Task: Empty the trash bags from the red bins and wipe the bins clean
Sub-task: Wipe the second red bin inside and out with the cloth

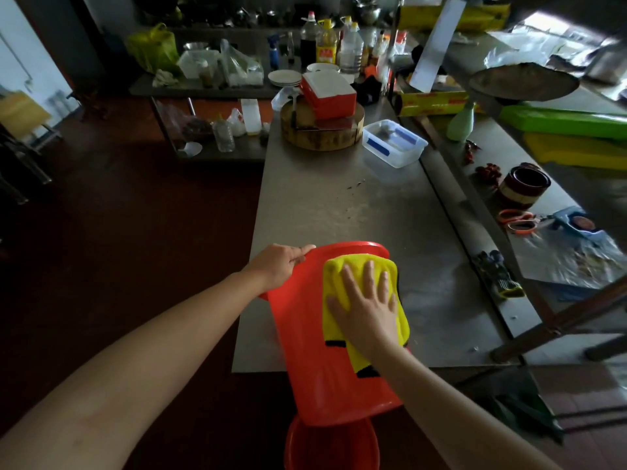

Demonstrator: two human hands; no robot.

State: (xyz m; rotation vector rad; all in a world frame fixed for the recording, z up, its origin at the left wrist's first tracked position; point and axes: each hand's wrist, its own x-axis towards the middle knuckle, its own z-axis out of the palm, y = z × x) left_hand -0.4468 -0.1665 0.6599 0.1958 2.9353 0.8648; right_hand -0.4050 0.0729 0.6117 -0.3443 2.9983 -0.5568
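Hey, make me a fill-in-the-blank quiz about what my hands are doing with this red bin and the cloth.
1. The right hand presses a ____ cloth flat on the tipped red bin.
2. The left hand grips that bin's ____.
3. A second red bin stands on the ____, below the metal table.

Missing words: yellow; rim; floor.
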